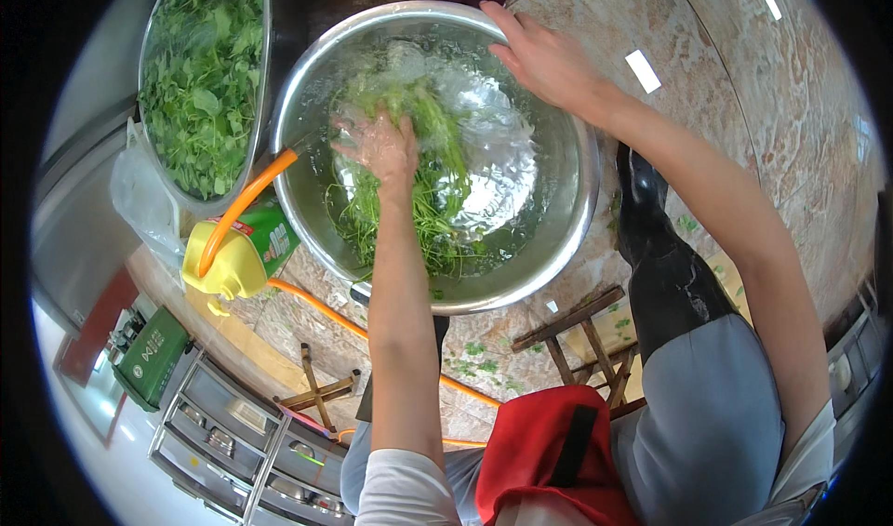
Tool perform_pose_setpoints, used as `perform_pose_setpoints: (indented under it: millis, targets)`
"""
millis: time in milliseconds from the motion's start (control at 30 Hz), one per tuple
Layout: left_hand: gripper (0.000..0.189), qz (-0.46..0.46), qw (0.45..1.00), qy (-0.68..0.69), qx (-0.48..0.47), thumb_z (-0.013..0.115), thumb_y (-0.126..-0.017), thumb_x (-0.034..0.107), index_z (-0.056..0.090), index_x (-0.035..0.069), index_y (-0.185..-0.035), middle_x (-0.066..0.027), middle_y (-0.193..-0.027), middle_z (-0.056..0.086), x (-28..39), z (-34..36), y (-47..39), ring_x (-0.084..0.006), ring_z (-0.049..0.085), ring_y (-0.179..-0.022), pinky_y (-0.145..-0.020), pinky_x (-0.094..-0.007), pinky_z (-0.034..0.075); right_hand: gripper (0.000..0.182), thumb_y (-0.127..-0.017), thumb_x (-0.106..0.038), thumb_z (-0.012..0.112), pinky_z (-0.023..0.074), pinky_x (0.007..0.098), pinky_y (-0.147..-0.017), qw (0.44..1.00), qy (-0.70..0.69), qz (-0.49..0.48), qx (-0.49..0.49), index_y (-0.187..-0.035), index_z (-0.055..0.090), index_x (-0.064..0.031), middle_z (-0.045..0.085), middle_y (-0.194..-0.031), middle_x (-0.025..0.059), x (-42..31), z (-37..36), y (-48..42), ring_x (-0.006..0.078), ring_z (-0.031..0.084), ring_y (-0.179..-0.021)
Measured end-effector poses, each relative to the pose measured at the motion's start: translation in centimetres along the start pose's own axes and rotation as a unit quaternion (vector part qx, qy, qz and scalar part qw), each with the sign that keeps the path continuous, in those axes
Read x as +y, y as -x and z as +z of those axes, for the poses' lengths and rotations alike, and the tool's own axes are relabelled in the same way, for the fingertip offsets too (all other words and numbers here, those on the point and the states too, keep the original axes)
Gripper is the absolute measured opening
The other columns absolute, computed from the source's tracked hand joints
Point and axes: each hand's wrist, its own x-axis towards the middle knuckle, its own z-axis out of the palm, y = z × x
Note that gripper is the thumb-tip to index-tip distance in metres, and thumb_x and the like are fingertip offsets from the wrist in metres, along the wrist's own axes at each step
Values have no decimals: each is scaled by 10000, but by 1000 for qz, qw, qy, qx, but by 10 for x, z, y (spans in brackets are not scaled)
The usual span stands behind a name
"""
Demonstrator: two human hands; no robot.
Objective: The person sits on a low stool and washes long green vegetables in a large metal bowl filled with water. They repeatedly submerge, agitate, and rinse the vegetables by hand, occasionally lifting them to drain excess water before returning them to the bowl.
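A large round stainless steel basin [579, 247] of water stands before me. My left hand [384, 146] is in the basin, fingers spread against a bundle of thin-stemmed leafy greens [443, 156]. Splashing water blurs its fingertips. Over the basin's far right rim lies my right hand [544, 58], with its index finger stretched along the edge and its thumb on the inner side. No object shows in its fingers. An orange hose [251, 194] points its end at the basin's left rim. It runs through the handle area of a yellow-and-green plastic jug [227, 257].
At the upper left stands a metal tub [266, 93] heaped with leafy greens [209, 86]. A clear plastic bag [143, 194] hangs beside it. Wooden stools [572, 324] stand on the tiled floor, among scattered leaves [481, 362]. A steel shelf rack [261, 467] and green bin [150, 358] are lower left.
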Motion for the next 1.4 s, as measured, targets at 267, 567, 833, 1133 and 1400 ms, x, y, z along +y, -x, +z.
perform_pose_setpoints:
  millis: [267, 567, 833, 1133, 1400]
  targets:
    - [579, 220, 962, 132, -91, 650, -789, 320, 457, 199, -1321, -143, -1402, 379, -42, -46, -6, -306, 342, -1306, -1056, -557, 220, 484, -893, -265, 535, 521, 429, -588, 999, 29, 22, -16, -1328, 351, -158, 602, -946, 172, 2, 4, 4, 359, 620, -709]
    - [243, 331, 900, 248, -134, 704, -664, 43, 666, 113, -894, -19, -936, 609, -39, -70, 102, -224, 564, -866, -690, -329, 494, 470, -894, -268, 532, 517, 447, -612, 1000, 15, 20, -14, -1316, 359, -153, 596, -951, 169, 2, 5, 3, 368, 618, -745]
    - [247, 384, 885, 242, -101, 702, -679, 88, 637, 91, -918, -54, -1027, 586, -55, -65, 108, -256, 552, -926, -713, -353, 488, 462, -890, -241, 537, 512, 456, -633, 999, 21, 35, -30, -1309, 362, -152, 590, -972, 173, 3, 4, 3, 375, 610, -766]
    - [146, -80, 695, 687, -194, 622, -841, 15, 580, 15, -980, -71, -862, 635, -20, -93, 94, -136, 614, -795, -680, -246, 499, 383, -826, -127, 608, 452, 323, -826, 972, 35, -218, 80, -1202, 540, -95, 584, -1050, 111, -34, -21, 8, 211, 553, -991]
    - [499, -113, 575, 764, -269, 707, -720, -76, 479, 0, -1158, -61, -922, 640, 20, -132, 81, -94, 591, -841, -730, -201, 471, 144, -849, -115, 620, 434, 227, -600, 819, -503, 189, -201, -942, 650, -10, 611, -745, 33, -55, -6, 43, 75, 533, -666]
